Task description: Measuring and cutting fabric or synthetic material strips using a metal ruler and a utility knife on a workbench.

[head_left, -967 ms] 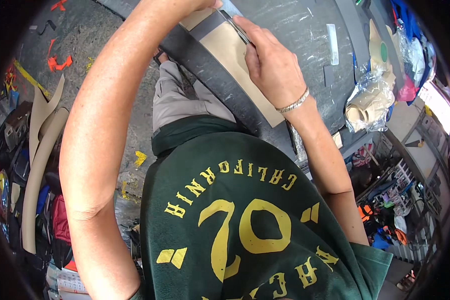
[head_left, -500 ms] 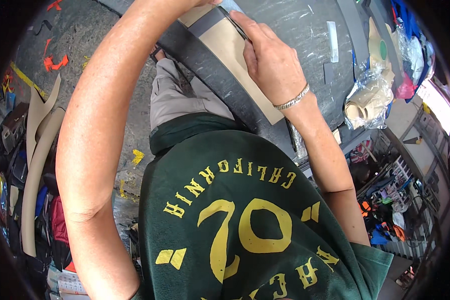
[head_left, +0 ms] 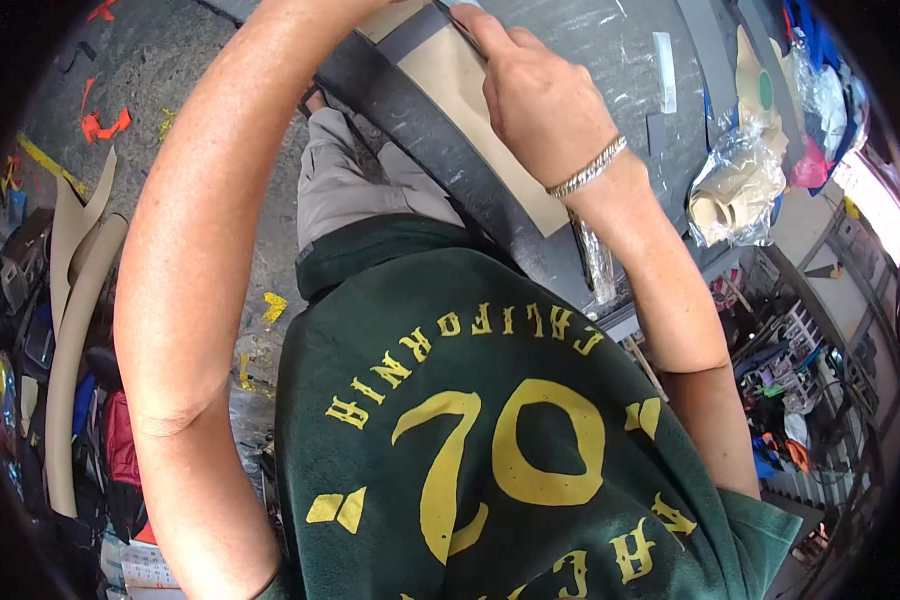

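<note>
Right hand (head_left: 545, 100) pressing flat, fingers spread, on the beige sheet-covered dark grey curved panel (head_left: 450, 140) at the near edge of the grey worktop (head_left: 610, 40). Left hand out of view, grip not discernible. Best smoothed outward with even pressure, panel steadied against the edge.

**Tan sheet and dark strip at the edge of the grey surface**

A flat tan sheet (head_left: 490, 120), matt and pale brown like thin board or leather, lies slantwise on the grey surface (head_left: 610, 40), running from the upper left toward the lower right. Its lower right corner shows square-cut. A broad dark grey strip (head_left: 440, 150) lies along its near side, touching it and following the same slant; a second short dark band crosses the sheet near its upper end. The sheet's far end is cut off by the top of the view.
</note>
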Motion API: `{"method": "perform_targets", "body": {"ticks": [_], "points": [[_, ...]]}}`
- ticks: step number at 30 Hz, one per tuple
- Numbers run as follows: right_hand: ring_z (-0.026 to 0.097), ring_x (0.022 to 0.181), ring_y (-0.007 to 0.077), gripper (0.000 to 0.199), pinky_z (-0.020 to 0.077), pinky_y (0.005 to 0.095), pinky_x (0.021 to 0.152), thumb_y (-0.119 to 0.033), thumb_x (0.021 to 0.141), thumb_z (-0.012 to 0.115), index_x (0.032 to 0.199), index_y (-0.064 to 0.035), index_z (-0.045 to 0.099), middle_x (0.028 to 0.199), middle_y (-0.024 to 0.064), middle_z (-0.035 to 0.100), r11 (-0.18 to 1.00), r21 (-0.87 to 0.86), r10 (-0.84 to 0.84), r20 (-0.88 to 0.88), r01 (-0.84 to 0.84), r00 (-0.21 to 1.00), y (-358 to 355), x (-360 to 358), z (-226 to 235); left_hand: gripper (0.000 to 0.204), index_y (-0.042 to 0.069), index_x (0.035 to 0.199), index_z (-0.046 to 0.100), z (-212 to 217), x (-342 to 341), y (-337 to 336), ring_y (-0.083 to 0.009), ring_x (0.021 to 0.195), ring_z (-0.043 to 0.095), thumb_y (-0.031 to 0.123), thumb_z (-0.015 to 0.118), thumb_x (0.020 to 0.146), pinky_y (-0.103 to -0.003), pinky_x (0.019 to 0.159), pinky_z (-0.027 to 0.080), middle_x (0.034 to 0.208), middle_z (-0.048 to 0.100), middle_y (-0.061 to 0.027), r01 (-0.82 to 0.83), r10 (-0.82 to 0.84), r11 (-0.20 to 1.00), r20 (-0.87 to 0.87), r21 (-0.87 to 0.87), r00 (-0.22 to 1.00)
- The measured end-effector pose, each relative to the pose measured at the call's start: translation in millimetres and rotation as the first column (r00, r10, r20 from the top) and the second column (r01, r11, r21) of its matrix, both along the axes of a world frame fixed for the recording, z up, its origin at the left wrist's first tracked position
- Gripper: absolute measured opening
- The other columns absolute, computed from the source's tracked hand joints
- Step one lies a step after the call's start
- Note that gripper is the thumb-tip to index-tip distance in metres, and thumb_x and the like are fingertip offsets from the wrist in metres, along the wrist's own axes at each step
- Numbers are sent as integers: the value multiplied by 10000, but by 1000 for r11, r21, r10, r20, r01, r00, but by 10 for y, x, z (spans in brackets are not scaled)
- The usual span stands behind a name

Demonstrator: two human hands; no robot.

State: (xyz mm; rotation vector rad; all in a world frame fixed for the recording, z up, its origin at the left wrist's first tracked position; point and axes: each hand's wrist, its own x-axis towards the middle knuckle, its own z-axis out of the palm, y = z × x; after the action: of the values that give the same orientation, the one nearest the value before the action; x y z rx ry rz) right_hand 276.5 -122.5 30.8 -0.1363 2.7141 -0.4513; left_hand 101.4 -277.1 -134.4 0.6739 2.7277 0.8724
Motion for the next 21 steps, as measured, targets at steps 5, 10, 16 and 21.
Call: {"method": "perform_targets", "body": {"ticks": [5, 10, 16, 21], "points": [[709, 846, 438, 537, 566, 526, 758, -41, 944, 479, 1479, -70, 452, 1024, 264, 668, 999, 49, -13, 110, 8, 994, 41, -31, 141, 1053, -147, 1516, 341, 1513, 309, 444, -609, 1472, 254, 508, 815, 842, -594, 1155, 398, 1625, 171, -380, 147, 58, 704, 263, -695, 963], [676, 967, 422, 550, 582, 500, 819, -30, 948, 571, 1466, -191, 478, 1089, 169, 678, 998, -13, 64, -109, -66, 992, 113, 86, 57, 1064, -149, 1515, 342, 1282, 303, 400, -614, 1474, 241, 514, 819, 833, -618, 1146, 398, 1626, 170, -379, 120, 57, 727, 233, -676, 971], [666, 962, 429, 577, 573, 493, 835, -32, 956, 587, 1494, -193, 455, 1071, 181, 678, 994, -91, 54, -83, -62, 995, 154, 149, 113, 1059, -155, 1505, 351, 1448, 262, 246, -621, 1464, 252, 511, 822, 830, -632, 1132, 407, 1617, 196, -379, 305, -131, 896, 464, -322, 876], [700, 834, 264, 562, 575, 375, 731, -96, 1018, 588, 1541, -224, 424, 1022, 131, 687, 933, -306, -207, -26, 189, 978, 413, 212, 238, 1056, -169, 1484, 373, 1454, 327, 284, -622, 1451, 280, 512, 830, 819, -626, 1129, 417, 1611, 210, -377, 127, 40, 728, 226, -674, 973]]}}
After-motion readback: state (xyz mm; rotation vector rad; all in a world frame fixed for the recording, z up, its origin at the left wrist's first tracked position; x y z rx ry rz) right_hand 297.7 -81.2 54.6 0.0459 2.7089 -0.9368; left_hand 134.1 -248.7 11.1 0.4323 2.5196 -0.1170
